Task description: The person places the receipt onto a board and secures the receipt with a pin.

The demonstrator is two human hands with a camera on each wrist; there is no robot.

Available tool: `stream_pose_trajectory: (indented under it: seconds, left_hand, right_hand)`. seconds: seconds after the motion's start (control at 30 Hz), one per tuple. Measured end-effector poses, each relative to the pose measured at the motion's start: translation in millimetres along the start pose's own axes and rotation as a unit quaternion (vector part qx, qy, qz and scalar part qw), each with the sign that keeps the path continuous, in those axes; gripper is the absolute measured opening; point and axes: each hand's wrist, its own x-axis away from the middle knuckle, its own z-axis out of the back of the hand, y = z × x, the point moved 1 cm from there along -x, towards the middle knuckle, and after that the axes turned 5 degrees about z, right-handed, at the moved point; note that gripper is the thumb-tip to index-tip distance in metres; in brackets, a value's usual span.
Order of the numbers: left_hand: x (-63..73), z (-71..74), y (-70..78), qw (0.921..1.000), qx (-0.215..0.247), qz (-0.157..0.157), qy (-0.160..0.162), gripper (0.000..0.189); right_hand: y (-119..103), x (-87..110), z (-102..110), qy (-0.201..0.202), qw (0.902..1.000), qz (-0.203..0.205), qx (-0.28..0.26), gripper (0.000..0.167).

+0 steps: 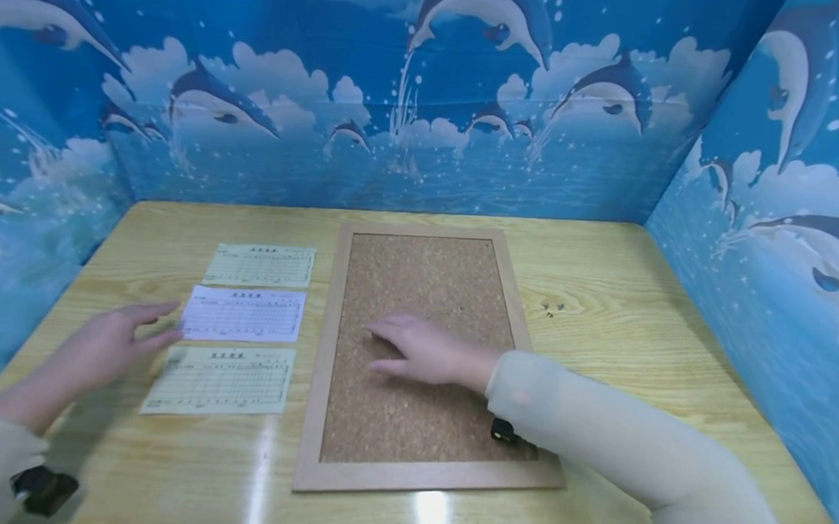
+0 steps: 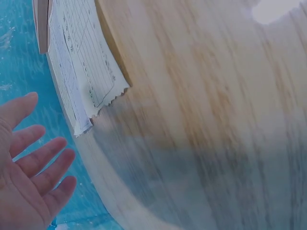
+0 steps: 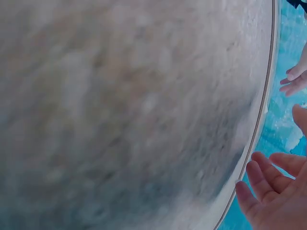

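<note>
My left hand [image 1: 106,348] hovers at the left edge of a purple printed form [image 1: 241,317], thumb and fingers apart. Its relaxed fingers [image 2: 45,160] hold nothing in the left wrist view. Pale green forms lie on either side of the purple one: an upper form [image 1: 261,267] and a lower form [image 1: 220,382]. Over the middle of a wood-framed cork board [image 1: 412,430] is my right hand [image 1: 423,348], its fingers loosely extended. The right wrist view shows that hand [image 3: 276,191] with nothing in it; whether it touches the cork is unclear.
Several tiny dark pieces [image 1: 551,308], perhaps pins, lie right of the board on the wood-grain table [image 1: 602,262]. A couple of small dark specks show on the cork. Blue dolphin-print curtains [image 1: 423,168] enclose the back and sides.
</note>
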Motion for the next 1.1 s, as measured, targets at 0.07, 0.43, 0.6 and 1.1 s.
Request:
stream_pose_trajectory:
  seconds: [0.07, 0.43, 0.6, 1.1]
  left_hand:
    - [0.5, -0.4, 0.7, 1.0, 0.0, 0.0, 0.001, 0.065]
    - [-1.6, -0.1, -5.7, 0.9998, 0.004, -0.004, -0.02, 0.066]
    - [0.6, -1.4, -13.1, 0.9996, -0.001, -0.007, -0.026, 0.064]
    - [1.4, -5.4, -20.7, 0.9988, -0.016, -0.025, -0.038, 0.061]
  right_hand:
    - [-3.7, -3.1, -0.6, -0.005, 0.9999, 0.007, -0.006, 0.064]
    - [-15.6, -15.5, -3.5, -0.008, 0.9994, 0.034, -0.007, 0.063]
    - [-23.3, -22.8, -6.1, -0.006, 0.9987, 0.05, 0.002, 0.064]
    - [-35.0, -34.0, -7.8, -0.02, 0.9987, 0.044, -0.016, 0.067]
